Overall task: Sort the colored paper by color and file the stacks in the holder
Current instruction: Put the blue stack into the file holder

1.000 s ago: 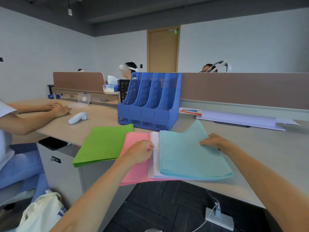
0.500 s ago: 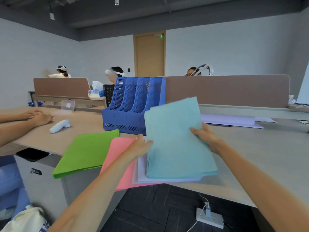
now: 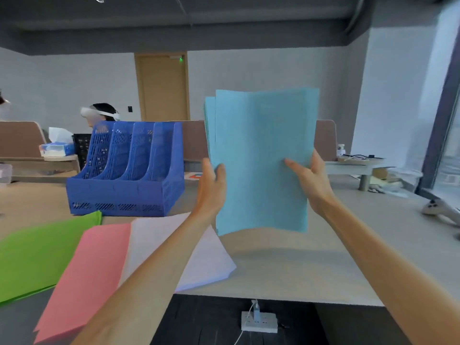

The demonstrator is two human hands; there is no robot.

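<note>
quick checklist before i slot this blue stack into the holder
1. Grip: left hand and right hand both hold the blue stack: ok.
2. Stack upright, lifted off the desk: ok.
3. Edges squared: not ok, sheets stick out at its upper left.
4. Slots of the holder free: ok, no paper shows in them.
5. Only blue sheets in the stack: cannot tell, back sheets hidden.

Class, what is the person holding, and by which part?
The blue paper stack: left hand grips its left edge, right hand its right edge, low down.
</note>
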